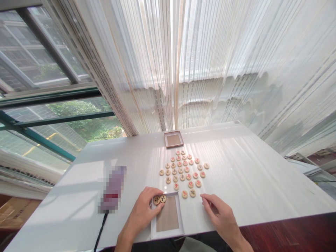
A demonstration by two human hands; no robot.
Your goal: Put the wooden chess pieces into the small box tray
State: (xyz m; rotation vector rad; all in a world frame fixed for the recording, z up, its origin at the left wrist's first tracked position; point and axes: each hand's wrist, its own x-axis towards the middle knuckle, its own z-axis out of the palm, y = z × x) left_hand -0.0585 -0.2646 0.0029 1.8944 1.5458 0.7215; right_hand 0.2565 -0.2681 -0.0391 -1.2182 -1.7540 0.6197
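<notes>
My left hand (143,210) rests on the left rim of a shallow white box tray (168,215) with a brown inside, near the table's front edge. Its curled fingers touch two round wooden game pieces (159,199) with dark markings in the tray's top left corner. My right hand (219,211) lies on the white table (249,175) to the right of the tray, fingers loosely stretched and holding nothing. Just beyond both hands, several wooden discs (183,169) with red or dark characters are spread over the table.
A second small box part (173,139) with a brown inside lies at the table's far edge. A blurred purple object (112,189) with a black cable sits to the left. Sheer curtains and a window stand behind. Dark wooden floor shows at the right.
</notes>
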